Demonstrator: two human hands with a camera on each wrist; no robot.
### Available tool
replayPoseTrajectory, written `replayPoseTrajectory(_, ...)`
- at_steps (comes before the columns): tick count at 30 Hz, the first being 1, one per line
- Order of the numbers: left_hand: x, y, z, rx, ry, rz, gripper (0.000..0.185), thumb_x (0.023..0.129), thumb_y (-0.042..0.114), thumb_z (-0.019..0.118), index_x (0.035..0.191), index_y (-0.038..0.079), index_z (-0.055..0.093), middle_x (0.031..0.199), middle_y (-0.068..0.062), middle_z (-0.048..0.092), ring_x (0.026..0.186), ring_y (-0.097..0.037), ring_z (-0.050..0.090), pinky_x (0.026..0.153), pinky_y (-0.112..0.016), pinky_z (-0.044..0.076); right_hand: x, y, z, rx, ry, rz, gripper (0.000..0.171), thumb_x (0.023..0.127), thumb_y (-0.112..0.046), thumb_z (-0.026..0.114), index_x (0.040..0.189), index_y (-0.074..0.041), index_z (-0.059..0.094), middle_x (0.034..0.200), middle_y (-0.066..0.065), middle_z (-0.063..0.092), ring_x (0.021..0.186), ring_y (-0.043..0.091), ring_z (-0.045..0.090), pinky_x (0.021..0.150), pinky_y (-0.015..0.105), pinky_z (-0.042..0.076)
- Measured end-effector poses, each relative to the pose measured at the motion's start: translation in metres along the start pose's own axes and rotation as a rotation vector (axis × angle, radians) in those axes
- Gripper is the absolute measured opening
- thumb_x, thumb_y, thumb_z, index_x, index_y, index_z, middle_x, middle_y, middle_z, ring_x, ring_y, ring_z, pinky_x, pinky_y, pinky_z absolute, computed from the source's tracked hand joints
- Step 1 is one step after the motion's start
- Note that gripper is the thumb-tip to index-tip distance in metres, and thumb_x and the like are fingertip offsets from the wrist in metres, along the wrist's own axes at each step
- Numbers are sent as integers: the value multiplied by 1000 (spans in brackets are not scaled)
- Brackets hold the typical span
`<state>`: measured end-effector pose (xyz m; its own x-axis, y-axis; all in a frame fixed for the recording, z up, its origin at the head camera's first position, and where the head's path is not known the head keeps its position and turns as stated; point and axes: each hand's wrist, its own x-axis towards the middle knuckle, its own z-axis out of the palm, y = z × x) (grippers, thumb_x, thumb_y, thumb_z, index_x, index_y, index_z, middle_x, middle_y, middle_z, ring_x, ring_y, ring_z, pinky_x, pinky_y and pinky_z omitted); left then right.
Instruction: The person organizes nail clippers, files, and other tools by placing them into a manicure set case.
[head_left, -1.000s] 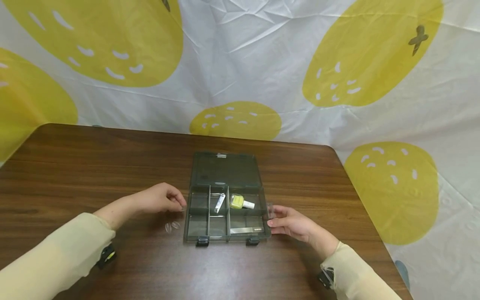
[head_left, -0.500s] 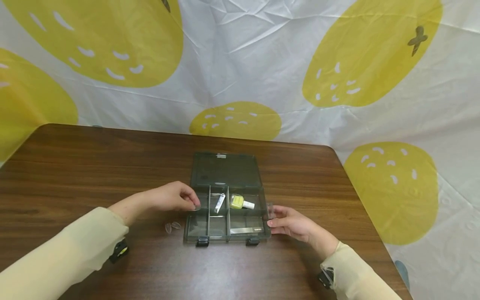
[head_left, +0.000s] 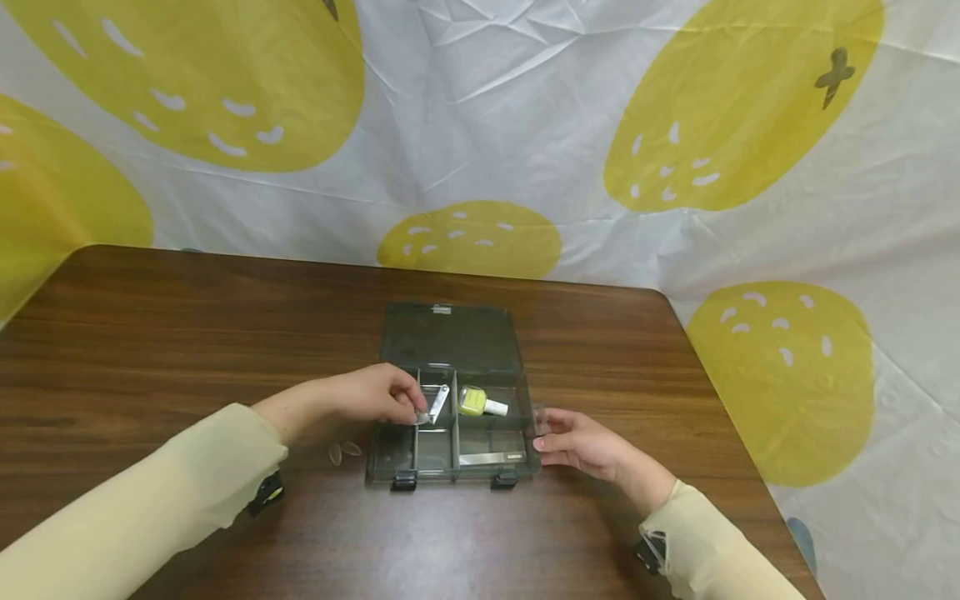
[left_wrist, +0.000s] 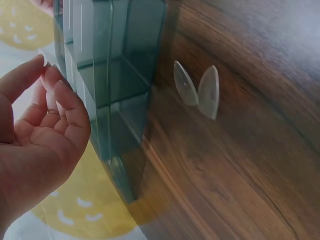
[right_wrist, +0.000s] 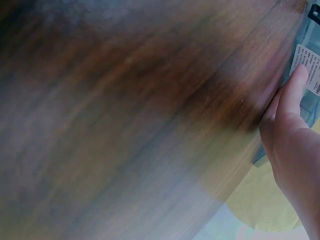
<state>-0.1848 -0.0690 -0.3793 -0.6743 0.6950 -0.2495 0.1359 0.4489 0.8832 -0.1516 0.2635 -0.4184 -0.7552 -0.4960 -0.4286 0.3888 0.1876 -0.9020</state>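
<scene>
- Left hand (head_left: 375, 393): palm turned down over the box (head_left: 472, 476); grip pinching, thumb against fingertips, on one small clear piece (head_left: 422, 419).
- Clear piece: held above the middle of the back row, near the nail clipper; its outline is hard to make out, though it appears thin and see-through.
- Right hand (head_left: 592, 447): at the right side of the box; grip spread, thumb and forefinger apart, both touching the side wall. In the right wrist view the thumb lies on a printed white label (right_wrist: 307, 67).
- Box: smoky, see-through, divided into compartments, standing on the tabletop (head_left: 225, 333); lid (head_left: 452, 337) open and laid back on the far side; two black latches (head_left: 405, 481) along the front edge.
- Nail clipper (head_left: 439, 403): silver, slanted, in the back middle compartment.
- Polish bottle (head_left: 472, 402): yellow with white cap, on its side, back right of the box.
- Flat silver tool (head_left: 487, 459): lying crosswise, front right of the box.
- Two clear ovals (left_wrist: 208, 92): pointed at the ends, side by side on the tabletop, just left of the box.
- Sleeves (head_left: 150, 492): pale yellow, on both arms, each with a black device at the wrist.
- Cloth (head_left: 487, 237): white with large yellow fruit shapes, hanging behind the tabletop.
</scene>
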Motion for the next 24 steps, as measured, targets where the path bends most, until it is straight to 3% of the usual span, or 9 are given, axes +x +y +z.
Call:
replayPoseTrajectory(13, 12, 11, 16, 9, -48, -29, 19, 77, 1, 59, 95, -7, 62, 66, 7, 54, 62, -4, 45, 57, -19, 37, 1, 2, -2, -16, -3, 0, 68, 87, -2, 57, 139, 17, 17, 112, 9, 56, 93, 10, 61, 87, 31, 51)
replayPoseTrajectory(18, 12, 12, 14, 4, -36, -22, 21, 78, 3, 60, 96, -8, 61, 69, 7, 59, 63, -4, 48, 58, -19, 39, 1, 3, -3, -18, -6, -2, 69, 87, -3, 58, 139, 18, 16, 112, 9, 56, 93, 10, 61, 87, 32, 51)
replayPoseTrajectory(24, 5, 3, 5, -24, -3, -13, 16, 79, 4, 61, 91, -7, 60, 65, 8, 54, 61, -4, 46, 57, -19, 38, 0, 3, -4, -27, 0, -1, 71, 87, -3, 58, 139, 18, 15, 116, 12, 55, 94, 9, 61, 89, 33, 50)
